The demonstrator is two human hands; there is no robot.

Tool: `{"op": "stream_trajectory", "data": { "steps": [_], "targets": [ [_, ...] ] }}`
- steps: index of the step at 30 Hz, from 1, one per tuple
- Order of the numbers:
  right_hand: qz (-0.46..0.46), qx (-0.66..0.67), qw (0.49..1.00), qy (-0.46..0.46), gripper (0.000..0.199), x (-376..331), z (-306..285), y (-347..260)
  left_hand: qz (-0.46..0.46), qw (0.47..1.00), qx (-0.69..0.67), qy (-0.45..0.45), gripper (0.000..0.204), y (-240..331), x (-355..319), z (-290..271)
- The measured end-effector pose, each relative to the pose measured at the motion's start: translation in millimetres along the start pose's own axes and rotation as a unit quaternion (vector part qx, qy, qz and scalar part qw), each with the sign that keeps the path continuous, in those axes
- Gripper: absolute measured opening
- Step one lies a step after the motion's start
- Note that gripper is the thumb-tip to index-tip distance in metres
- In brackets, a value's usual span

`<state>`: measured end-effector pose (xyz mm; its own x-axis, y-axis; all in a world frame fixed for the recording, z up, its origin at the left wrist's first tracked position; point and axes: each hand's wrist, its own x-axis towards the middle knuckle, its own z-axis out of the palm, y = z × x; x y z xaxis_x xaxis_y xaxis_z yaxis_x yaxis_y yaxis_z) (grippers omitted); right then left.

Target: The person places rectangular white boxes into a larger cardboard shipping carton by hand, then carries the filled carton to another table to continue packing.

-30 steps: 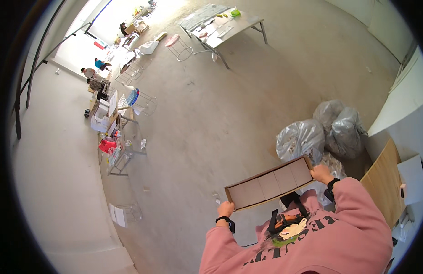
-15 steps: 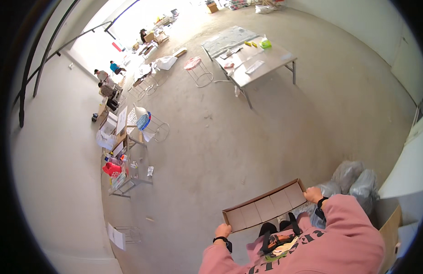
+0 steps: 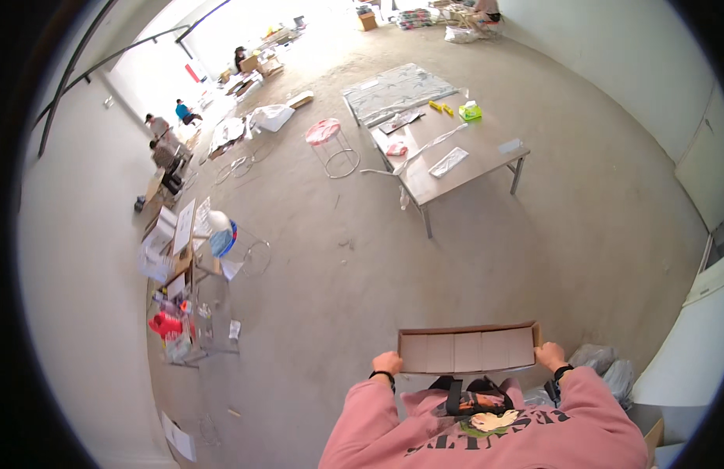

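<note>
I carry a long, shallow cardboard box (image 3: pixel 467 349) level in front of my chest. It is open at the top and its inside shows pale panels side by side. My left hand (image 3: pixel 388 362) grips its left end and my right hand (image 3: pixel 549 355) grips its right end. Both pink sleeves come up from the lower edge of the head view. A dark strap and buckle hang on my chest just below the box.
A long metal table (image 3: pixel 448 160) with papers, a green box and small items stands ahead. A pink-topped stool (image 3: pixel 328 142) is to its left. Cluttered racks and boxes (image 3: pixel 182 266) line the left wall, where people sit. Plastic bags (image 3: pixel 604 363) lie at my right.
The view has swung right and the table has come nearer to the middle. The box has levelled out from a tilt. Both hands keep their grip on its ends.
</note>
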<state>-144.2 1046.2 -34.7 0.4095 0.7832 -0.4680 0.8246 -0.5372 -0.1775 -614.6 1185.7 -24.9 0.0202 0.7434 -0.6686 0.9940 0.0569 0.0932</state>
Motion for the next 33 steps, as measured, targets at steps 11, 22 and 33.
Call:
{"op": "stream_trajectory", "data": {
  "steps": [11, 22, 33],
  "targets": [
    [0.154, 0.118, 0.977, 0.093, 0.047, 128.2, -106.8, 5.0, 0.208, 0.971, 0.098, 0.073, 0.031, 232.1, 244.9, -213.9],
    [0.186, 0.195, 0.949, 0.164, 0.049, 360.9, -230.5, 16.1, 0.299, 0.940, 0.103, 0.125, 0.028, 444.3, 423.3, -384.1],
    [0.270, 0.183, 0.937, 0.125, 0.052, 593.3, -306.5, -66.1, 0.308, 0.923, 0.131, 0.190, 0.026, 601.9, 661.2, -533.1]
  ]
}}
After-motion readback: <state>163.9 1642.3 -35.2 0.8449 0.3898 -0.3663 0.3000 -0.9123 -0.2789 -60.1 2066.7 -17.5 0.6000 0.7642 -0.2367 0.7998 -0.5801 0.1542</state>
